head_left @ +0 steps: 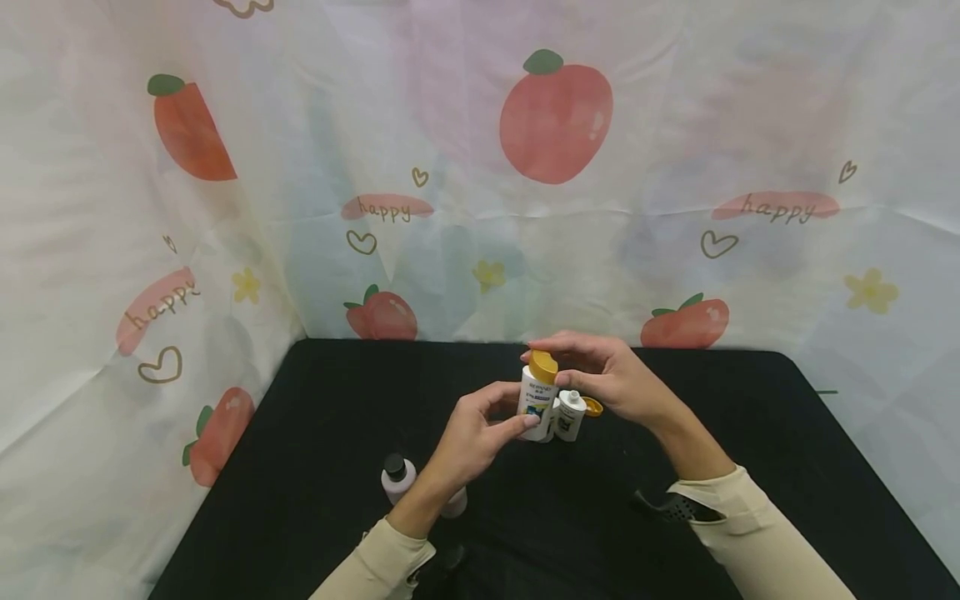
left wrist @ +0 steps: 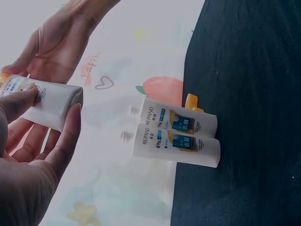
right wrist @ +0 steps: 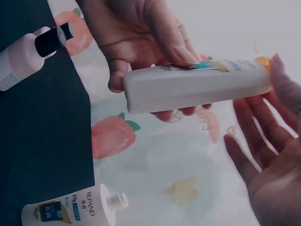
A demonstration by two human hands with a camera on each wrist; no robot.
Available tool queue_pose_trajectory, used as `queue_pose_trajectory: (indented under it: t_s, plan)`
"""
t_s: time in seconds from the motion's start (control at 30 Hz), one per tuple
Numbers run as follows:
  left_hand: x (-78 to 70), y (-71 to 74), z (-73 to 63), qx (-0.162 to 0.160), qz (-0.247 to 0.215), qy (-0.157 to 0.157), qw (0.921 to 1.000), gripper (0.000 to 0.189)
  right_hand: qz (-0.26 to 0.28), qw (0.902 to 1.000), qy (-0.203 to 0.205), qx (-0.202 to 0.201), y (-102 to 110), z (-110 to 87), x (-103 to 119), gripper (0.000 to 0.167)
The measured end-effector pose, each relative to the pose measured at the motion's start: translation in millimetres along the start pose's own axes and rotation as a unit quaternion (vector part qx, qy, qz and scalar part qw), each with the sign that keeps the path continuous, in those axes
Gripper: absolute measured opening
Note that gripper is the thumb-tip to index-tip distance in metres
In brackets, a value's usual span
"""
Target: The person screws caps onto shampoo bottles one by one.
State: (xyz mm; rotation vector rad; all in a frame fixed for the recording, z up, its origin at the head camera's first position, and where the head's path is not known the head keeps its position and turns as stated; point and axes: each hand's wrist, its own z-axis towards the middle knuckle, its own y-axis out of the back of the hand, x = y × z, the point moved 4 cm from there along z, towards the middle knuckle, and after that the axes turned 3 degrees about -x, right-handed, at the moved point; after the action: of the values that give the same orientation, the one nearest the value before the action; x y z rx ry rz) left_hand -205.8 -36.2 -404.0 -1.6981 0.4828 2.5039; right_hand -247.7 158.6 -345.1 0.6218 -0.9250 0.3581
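My left hand (head_left: 480,425) grips a white bottle (head_left: 534,406) with a printed label around its body, thumb across the front. The bottle is lifted and tilted slightly. At its top, my right hand (head_left: 618,379) pinches the yellow cap (head_left: 543,367) between thumb and fingers. The cap sits on the bottle's neck. Just beyond the hands, two similar white bottles stand side by side without caps; the left wrist view shows a front bottle (left wrist: 176,147) and a rear bottle (left wrist: 183,117), both with bare spouts.
A yellow cap (head_left: 592,407) lies on the black table (head_left: 330,400) beside the uncapped bottles. Near my left forearm stands a pale pink bottle (head_left: 397,479) with a black top, and another pale bottle (head_left: 454,503) is partly hidden by the arm. A printed curtain (head_left: 450,125) surrounds the table.
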Motion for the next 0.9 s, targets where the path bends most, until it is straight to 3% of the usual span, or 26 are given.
queue_pose_trajectory:
  t_s: [0.27, 0.43, 0.63, 0.9]
  plan:
    - [0.9, -0.3, -0.7, -0.014, 0.001, 0.002, 0.9999, 0.034, -0.040, 0.9981, -0.032, -0.033, 1.4, -2.2, 0.9, 0.047]
    - [0.6, -1.1, -0.1, -0.020, -0.004, 0.001, 0.9998, 0.034, -0.042, 0.9973, -0.029, -0.054, 0.4, -2.9, 0.8, 0.043]
    - [0.8, 0.1, 0.1, -0.029, 0.008, 0.001, 0.9996, 0.036, -0.015, 0.9988, -0.020, -0.042, 0.4, -3.8, 1.8, 0.041]
    - [0.6, 1.6, -0.6, -0.042, 0.013, -0.013, 0.9990, 0.035, -0.045, 0.9972, -0.014, -0.058, -1.1, -4.0, 1.9, 0.038]
